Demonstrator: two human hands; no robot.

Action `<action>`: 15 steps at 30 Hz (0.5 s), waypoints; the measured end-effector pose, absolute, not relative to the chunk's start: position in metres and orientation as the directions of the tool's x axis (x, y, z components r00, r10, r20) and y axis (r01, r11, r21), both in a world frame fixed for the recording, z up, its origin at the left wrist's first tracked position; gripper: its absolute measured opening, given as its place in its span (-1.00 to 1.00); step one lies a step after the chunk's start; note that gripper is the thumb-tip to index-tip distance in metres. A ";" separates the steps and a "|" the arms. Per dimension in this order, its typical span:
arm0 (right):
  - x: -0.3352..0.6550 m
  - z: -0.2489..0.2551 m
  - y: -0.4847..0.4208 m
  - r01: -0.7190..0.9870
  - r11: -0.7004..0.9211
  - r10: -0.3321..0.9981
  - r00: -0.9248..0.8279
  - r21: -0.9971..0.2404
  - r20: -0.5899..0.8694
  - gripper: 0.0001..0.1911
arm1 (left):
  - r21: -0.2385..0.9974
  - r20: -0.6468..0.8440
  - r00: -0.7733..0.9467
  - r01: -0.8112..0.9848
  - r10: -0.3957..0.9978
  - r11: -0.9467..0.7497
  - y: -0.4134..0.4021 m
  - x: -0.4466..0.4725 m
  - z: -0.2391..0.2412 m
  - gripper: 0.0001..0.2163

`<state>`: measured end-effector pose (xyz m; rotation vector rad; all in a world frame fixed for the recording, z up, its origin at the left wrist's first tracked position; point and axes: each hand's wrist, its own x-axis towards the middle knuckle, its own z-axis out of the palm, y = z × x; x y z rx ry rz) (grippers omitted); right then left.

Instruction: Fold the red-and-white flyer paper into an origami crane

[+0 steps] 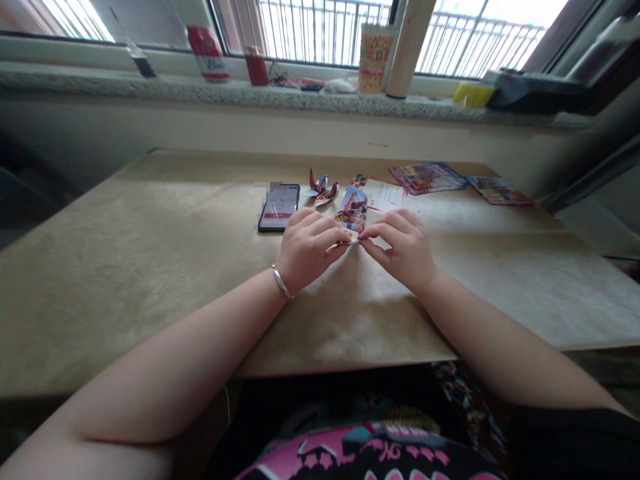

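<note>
A folded piece of colourful printed paper [353, 208] is between my hands, over the table. My left hand [311, 245] is closed, thumb and fingers pinching the paper's near left edge. The fingertips of my right hand [401, 245] pinch the same paper at its near right corner. Just beyond them, a folded paper figure [324, 193] with pointed, upturned parts stands on the table. Left of it lies a smartphone [279, 207] with its screen lit. A white printed sheet with a red border [387, 195] lies flat behind the held paper.
A fanned pile of printed sheets [427, 178] and another smaller pile [496, 190] lie at the table's far right. The beige table [150, 267] meets a wall below the windowsill [165, 89]. On the sill stand a red can [207, 55], a patterned cup [375, 60] and a cardboard tube [407, 50].
</note>
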<state>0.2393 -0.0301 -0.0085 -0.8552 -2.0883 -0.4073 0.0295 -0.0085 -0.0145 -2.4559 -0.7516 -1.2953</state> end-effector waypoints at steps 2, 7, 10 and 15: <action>0.241 -0.009 -0.030 0.699 0.715 0.441 -0.445 -0.006 0.779 -0.91 | 0.017 0.814 0.471 0.565 0.340 -0.825 -0.009 0.029 -0.014 -0.87; 0.242 -0.009 -0.029 0.708 0.706 0.461 -0.453 -0.006 0.763 -0.89 | 0.024 0.804 0.478 0.567 0.353 -0.823 -0.010 0.029 -0.014 -0.87; 0.242 -0.009 -0.029 0.713 0.701 0.453 -0.441 -0.004 0.775 -0.90 | 0.031 0.812 0.466 0.568 0.352 -0.823 -0.009 0.029 -0.015 -0.88; 0.242 -0.008 -0.029 0.720 0.694 0.473 -0.453 -0.003 0.756 -0.89 | 0.032 0.811 0.466 0.568 0.354 -0.822 -0.009 0.029 -0.015 -0.87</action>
